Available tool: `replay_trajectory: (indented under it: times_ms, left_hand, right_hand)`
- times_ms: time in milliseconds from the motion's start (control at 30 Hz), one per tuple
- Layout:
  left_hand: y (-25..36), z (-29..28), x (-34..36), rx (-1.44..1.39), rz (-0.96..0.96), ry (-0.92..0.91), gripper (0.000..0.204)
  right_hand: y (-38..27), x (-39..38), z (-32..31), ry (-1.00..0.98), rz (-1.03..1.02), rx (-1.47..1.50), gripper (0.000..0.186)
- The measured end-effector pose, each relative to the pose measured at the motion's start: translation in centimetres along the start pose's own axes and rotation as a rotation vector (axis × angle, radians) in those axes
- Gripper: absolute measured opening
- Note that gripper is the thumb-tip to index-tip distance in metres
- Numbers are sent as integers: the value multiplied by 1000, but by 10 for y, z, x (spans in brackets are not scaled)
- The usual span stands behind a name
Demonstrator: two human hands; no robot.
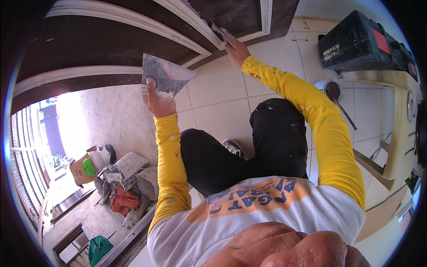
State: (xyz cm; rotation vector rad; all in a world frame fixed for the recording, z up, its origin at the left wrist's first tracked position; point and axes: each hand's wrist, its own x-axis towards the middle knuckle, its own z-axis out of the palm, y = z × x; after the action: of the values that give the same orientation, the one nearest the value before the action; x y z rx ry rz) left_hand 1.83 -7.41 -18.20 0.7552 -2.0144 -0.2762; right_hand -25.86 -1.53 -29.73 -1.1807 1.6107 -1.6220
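My left hand (160, 103) grips a flat metal plate (155, 66), thumb on its face, with pale putty smeared along its lower edge. In my right hand (237, 52) is a putty knife (219, 33), its blade at the white moulding of a dark brown panelled door (111, 44). Whether the blade touches the moulding I cannot tell. The door stretches across the top of the view, with several white strips framing its dark panels. The plate is held just in front of the door's lower edge, left of the knife. Both my forearms are in yellow sleeves.
At the right, a black tool case (356, 44) rests on a beige plastic piece of furniture (400, 129). An open can (328, 89) stands beside it on the tiled floor (222, 115). Sacks (133, 167), an orange cloth (124, 200) and a cardboard box (81, 171) are heaped at the left.
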Motion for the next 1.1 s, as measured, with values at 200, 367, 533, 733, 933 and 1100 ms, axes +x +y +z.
replay_trajectory:
  times_ms: [200,367,533,733,933,1100]
  left_hand:
    - [-4,11,1,-329,-278,-13,51]
    - [5,10,-1,-227,-186,-65,44]
    - [14,-2,-6,266,197,-222,73]
    - [57,15,12,-464,-510,-277,18]
    - [91,16,24,-404,-494,-145,23]
    - [64,16,33,-318,-231,234,26]
  right_hand:
    - [7,-7,-5,-170,-208,-157,48]
    - [-10,-53,-38,-333,96,-215,48]
    - [-80,-30,-83,-355,93,-148,43]
    - [-151,-43,-68,-390,-638,-1030,65]
    - [-145,-63,-49,-579,-612,-1063,61]
    - [-64,-56,-55,-489,-248,-540,43]
